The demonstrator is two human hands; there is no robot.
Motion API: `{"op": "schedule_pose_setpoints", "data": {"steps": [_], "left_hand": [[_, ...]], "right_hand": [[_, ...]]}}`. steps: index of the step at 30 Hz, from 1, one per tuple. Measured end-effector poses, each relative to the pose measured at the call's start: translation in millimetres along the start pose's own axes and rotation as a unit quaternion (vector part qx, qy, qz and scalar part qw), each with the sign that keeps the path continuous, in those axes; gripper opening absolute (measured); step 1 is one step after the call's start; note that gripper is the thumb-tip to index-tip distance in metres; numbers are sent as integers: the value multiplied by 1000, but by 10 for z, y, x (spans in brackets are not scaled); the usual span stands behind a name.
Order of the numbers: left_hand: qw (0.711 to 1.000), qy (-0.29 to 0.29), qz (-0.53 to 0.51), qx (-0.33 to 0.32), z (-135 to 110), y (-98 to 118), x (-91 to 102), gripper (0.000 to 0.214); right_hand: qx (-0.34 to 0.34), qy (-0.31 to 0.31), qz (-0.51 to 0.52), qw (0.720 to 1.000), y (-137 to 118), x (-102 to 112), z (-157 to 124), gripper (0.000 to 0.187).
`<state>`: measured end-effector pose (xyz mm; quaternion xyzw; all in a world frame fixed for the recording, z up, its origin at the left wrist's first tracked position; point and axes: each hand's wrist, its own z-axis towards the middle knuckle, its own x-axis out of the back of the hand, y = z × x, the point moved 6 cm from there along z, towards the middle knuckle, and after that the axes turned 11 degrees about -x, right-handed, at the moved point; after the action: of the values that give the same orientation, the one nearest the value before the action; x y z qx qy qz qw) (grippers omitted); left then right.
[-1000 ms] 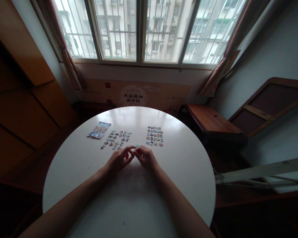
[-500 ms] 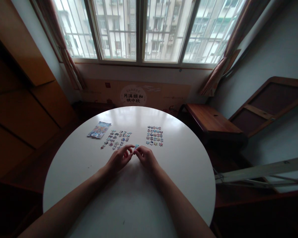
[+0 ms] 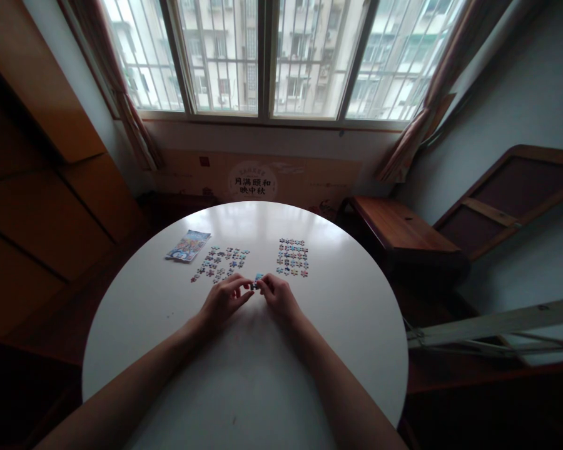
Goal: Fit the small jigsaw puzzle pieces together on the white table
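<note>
A small cluster of joined jigsaw puzzle pieces [image 3: 258, 277], light blue on top and darker below, is held up between my two hands over the middle of the table. My right hand [image 3: 278, 296] pinches it from the right between thumb and forefinger. From the left, the thumb and forefinger of my left hand [image 3: 224, 299] close on a dark piece at its lower left edge. Beyond my left hand lie several loose jigsaw pieces [image 3: 211, 272] in uneven rows. A tighter grid of jigsaw pieces [image 3: 292, 256] lies beyond my right hand.
A colourful picture sheet or packet [image 3: 188, 245] lies at the far left of the round white table [image 3: 244, 387]. Behind the table are a printed panel [image 3: 304, 172] and a barred window [image 3: 225, 56]. A wooden bench [image 3: 401, 225] stands to the right.
My hands have drawn slightly apart at the fingertips, the right one shifting a little right. More of the joined puzzle pieces shows between them. The pieces on the table have not moved.
</note>
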<state>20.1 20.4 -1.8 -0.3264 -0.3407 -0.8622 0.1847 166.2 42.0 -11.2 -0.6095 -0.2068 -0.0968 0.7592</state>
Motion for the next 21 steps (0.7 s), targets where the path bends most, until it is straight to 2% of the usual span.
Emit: {"op": "schedule_pose_setpoints", "data": {"steps": [8, 14, 21], "left_hand": [[1000, 8, 20, 3, -8, -9, 13, 19], [999, 11, 30, 27, -4, 3, 32, 17], [999, 16, 12, 45, -15, -47, 16, 16]], "right_hand": [[-1, 9, -18, 1000, -7, 4, -6, 24], [18, 46, -39, 998, 6, 37, 10, 17], [39, 13, -36, 998, 50, 21, 13, 13]]}}
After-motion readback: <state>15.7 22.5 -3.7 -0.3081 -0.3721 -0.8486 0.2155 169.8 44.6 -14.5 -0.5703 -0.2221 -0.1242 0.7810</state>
